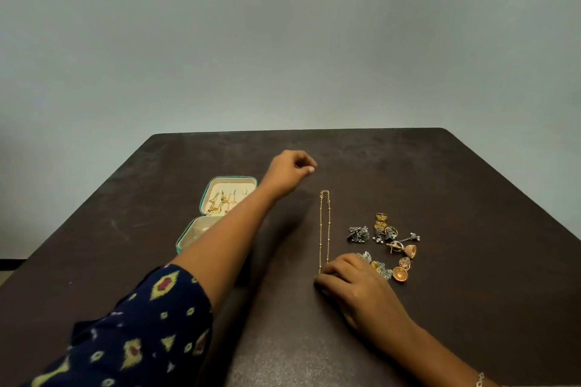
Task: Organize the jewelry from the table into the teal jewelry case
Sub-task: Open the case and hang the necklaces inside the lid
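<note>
Pinching the near end of a thin gold chain at frame centre, the right hand curls closed; the left hand, loosely fisted, hovers empty beyond its clasp.

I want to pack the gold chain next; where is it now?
In the head view the gold chain lies stretched out on the table, between the open teal case and the earring pile, its near end under the right hand.

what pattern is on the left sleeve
Dark navy sleeve with yellow diamond shapes, some with pink-red centres; head view.
</note>
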`<state>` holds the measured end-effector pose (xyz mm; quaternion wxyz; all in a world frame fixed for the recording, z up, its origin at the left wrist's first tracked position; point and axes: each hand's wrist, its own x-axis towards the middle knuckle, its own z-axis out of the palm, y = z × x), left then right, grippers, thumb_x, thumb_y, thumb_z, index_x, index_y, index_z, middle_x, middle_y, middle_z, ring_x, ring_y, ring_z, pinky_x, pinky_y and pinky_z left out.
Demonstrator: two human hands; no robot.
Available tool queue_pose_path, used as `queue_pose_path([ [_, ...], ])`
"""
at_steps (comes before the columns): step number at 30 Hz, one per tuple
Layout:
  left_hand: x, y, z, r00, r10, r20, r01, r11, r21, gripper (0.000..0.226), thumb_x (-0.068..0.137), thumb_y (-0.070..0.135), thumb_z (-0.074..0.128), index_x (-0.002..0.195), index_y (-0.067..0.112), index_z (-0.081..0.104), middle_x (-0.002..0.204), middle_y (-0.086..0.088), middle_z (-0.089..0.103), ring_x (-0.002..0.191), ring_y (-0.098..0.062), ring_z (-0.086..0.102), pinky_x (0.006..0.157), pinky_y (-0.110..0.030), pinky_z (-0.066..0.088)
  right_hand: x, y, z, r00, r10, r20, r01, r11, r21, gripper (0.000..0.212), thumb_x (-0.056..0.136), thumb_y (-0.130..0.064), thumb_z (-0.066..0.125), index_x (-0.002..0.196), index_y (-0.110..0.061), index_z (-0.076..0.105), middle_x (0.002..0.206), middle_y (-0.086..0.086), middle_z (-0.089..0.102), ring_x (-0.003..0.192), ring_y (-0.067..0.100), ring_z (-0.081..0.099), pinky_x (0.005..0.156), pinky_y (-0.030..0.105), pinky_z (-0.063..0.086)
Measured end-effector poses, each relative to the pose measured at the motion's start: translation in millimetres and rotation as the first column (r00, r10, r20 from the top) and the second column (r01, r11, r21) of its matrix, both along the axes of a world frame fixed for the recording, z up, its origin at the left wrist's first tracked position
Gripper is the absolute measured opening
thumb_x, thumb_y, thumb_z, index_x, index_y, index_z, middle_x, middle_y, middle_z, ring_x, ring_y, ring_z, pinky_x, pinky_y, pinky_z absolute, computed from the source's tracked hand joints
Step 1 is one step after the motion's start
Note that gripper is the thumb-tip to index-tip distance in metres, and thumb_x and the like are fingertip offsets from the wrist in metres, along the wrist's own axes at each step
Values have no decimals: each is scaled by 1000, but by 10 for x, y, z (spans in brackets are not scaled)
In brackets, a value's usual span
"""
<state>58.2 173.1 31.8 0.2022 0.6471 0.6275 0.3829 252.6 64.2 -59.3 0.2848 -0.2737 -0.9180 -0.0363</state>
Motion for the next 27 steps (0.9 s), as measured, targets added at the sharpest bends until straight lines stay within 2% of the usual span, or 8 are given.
queue_pose_path([
  [5,242,196,-270,1000,8,-13,-10,990,-137,18,88,4,55,102,6,67,110,-11,66,105,-21,58,84,-23,40,-8,24,-25,1000,22,-14,-22,1000,-17,10,83,-16,56,90,-17,62,90,-6,60,84,13,47,70,21,37],
  [7,232,271,-361,999,34,-42,-41,983,-180,19,89,4,54,102,7,66,112,-11,65,108,-22,57,89,-26,40,-4,27,-29,1000,23,-14,-24,999,-31,11,78,-12,62,88,-17,62,90,-7,60,85,13,47,70,21,37],
  [9,196,325,-449,997,55,-47,-64,976,-210,16,88,6,55,100,8,66,110,-11,65,106,-23,58,89,-28,41,-3,26,-19,1000,19,-8,-20,999,-40,13,77,-10,61,88,-18,61,90,-8,59,85,12,47,69,19,37],
  [13,189,378,-538,994,93,-63,-105,968,-229,11,87,16,60,96,14,66,103,-7,67,99,-20,59,84,-30,43,-5,19,-10,1000,25,-7,-25,999,-46,15,82,-14,47,88,-18,61,90,-8,59,83,12,48,67,19,36],
  [17,257,413,-557,980,100,-170,-136,967,-214,7,84,26,64,88,21,65,92,3,67,87,-14,59,74,-27,41,-12,10,6,1000,17,3,-17,999,-41,13,82,-17,48,85,-19,60,87,-9,57,81,12,46,63,21,39],
  [21,290,436,-563,969,91,-230,-141,967,-213,7,82,25,66,79,23,60,79,7,62,78,-11,55,67,-26,38,-8,5,6,1000,11,8,-11,999,-30,12,83,-18,48,83,-19,59,84,-8,56,79,13,48,60,22,41],
  [25,300,454,-570,953,61,-297,-130,967,-218,9,86,22,60,77,22,57,85,2,65,80,-15,54,69,-26,37,-6,-6,23,1000,-8,17,8,1000,-16,13,83,-19,46,79,-18,59,80,-6,55,76,13,47,58,23,39],
  [27,281,466,-576,962,63,-266,-126,965,-228,12,89,21,56,77,21,54,83,3,61,80,-16,53,70,-27,36,-1,-14,31,1000,-12,22,12,1000,-12,13,82,-17,46,78,-18,58,78,-6,53,75,13,45,58,22,36],
])
